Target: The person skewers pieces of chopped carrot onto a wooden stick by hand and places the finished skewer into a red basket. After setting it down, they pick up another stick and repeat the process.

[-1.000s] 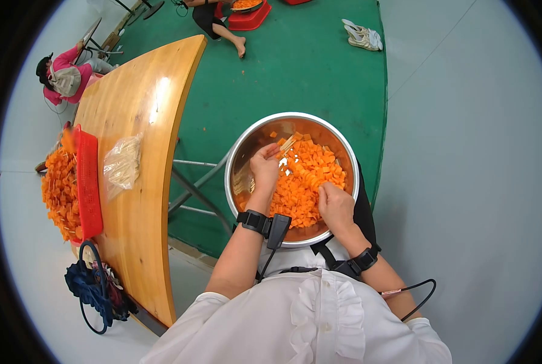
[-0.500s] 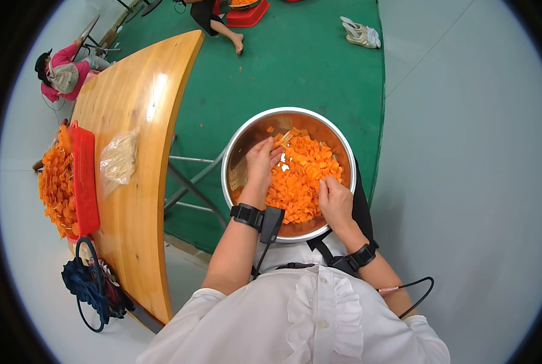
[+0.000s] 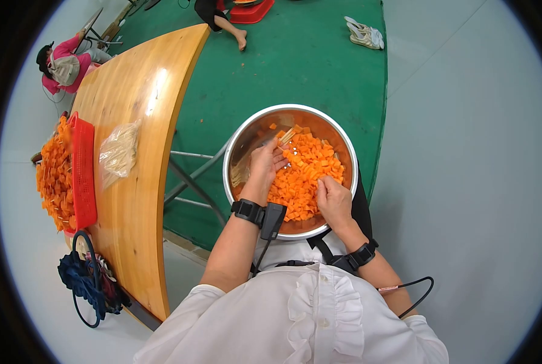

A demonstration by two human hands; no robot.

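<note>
A wide metal bowl (image 3: 230,148) full of orange carrot pieces (image 3: 295,197) rests at my lap. Inside its left part is my left hand (image 3: 267,162), palm turned inward, with thin wooden sticks (image 3: 288,134) pointing up and right from its fingers. My right hand (image 3: 335,199) is closed in a pinch over the right side of the bowl. From its fingertips a row of carrot pieces, seemingly a carrot skewer (image 3: 304,165), reaches toward the left fingers. The stick within that row is hard to make out against the carrots below.
A wooden table (image 3: 140,194) stands to the left. On it are a red basket (image 3: 84,176) heaped with skewered carrot pieces, a plastic bag of sticks (image 3: 119,151) and a dark blue bag (image 3: 83,279). Shoes (image 3: 365,33) lie on the green mat (image 3: 295,67); people sit farther off.
The view has shifted slightly. Fewer bright specks show beside the left fingers, and the carrot row sits closer to them. Both hands stay over the bowl.
</note>
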